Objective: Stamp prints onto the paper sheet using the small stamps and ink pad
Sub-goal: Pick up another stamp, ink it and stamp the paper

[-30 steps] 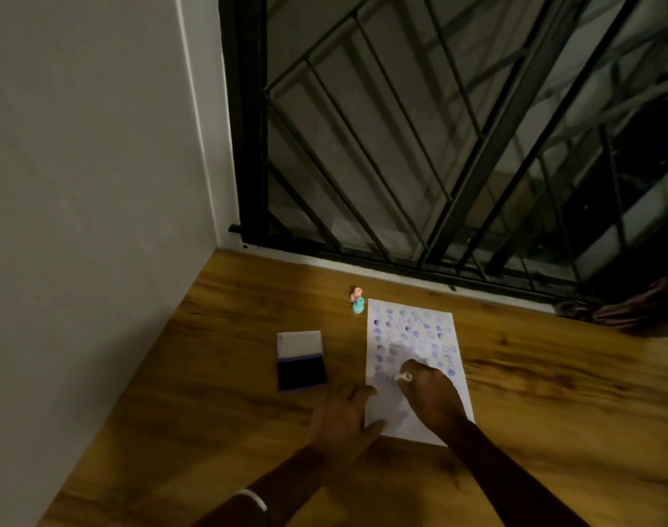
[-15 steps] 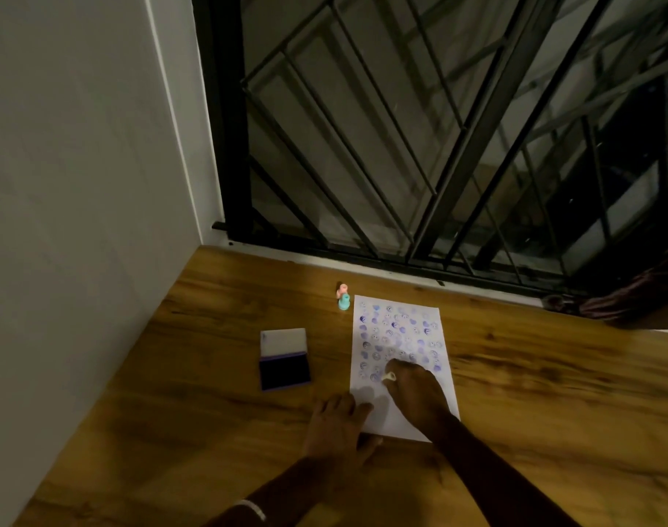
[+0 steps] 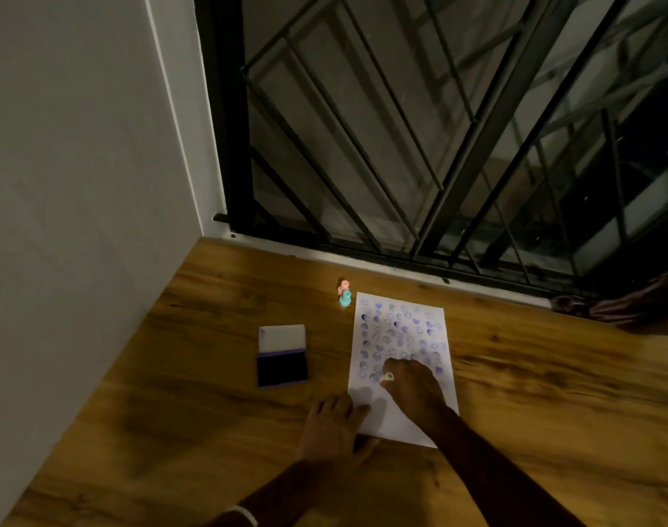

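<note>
A white paper sheet (image 3: 400,336) lies on the wooden table, its upper part covered with several purple-blue round prints. My right hand (image 3: 414,387) is closed on a small pale stamp (image 3: 387,377), pressed down on the sheet below the printed rows at its left side. My left hand (image 3: 334,426) rests flat with spread fingers on the sheet's near left corner. An open ink pad (image 3: 282,367) with a dark purple pad and a white lid lies left of the sheet. Two small stamps, a teal stamp (image 3: 345,300) and a pink stamp (image 3: 343,286), stand at the sheet's far left corner.
A white wall (image 3: 77,184) runs along the table's left side. A black metal window grille (image 3: 438,127) rises behind the table's far edge. Dark brown cloth (image 3: 629,306) lies at the far right. The wooden table (image 3: 553,393) stretches bare to the right of the sheet.
The stamp in my right hand has shifted slightly to the left across the sheet. My left hand stays on the near left corner. The camera has moved a little.
</note>
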Tool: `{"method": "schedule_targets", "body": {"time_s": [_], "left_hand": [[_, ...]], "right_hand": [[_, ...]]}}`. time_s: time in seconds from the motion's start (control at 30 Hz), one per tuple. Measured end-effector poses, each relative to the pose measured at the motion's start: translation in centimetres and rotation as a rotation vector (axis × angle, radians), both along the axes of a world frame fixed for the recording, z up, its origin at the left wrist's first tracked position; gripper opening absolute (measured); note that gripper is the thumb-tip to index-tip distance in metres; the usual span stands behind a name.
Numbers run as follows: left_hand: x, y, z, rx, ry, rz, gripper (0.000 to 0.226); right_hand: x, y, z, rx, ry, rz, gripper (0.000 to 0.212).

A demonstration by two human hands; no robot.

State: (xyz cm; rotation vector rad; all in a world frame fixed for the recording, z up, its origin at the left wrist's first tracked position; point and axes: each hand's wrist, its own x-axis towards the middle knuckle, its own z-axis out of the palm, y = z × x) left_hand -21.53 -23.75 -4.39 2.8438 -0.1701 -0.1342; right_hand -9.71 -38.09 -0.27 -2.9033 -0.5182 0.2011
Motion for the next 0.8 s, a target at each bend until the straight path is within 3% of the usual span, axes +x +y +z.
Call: {"method": "schedule_targets", "body": {"time_s": [0.53, 0.6, 0.67, 0.73, 0.8], "left_hand": [[0.1, 0.2, 0.9, -0.083, 0.024, 0.049, 0.056], [0.0, 0.3, 1.7, -0.324, 0.027, 0.15, 0.05], [0.3, 0.4, 3.0, -0.744, 0.062, 0.417, 0.042], [1.6, 0.9, 5.0, -1.102, 0.181, 0.76, 0.034], [3.0, 2.2, 6.4, -1.391, 0.344, 0.956, 0.028]], "right_hand": [[-1.9, 0.2, 2.4, 0.047, -0.072, 0.044, 0.015], [-2.2, 0.7, 2.9, 0.065, -0.091, 0.039, 0.016], [-2.5, 1.6, 3.6, 0.107, -0.113, 0.05, 0.019], [-2.9, 2.5, 4.1, 0.163, -0.129, 0.088, 0.021], [-3.4, 3.7, 4.7, 0.211, -0.142, 0.133, 0.022]]}}
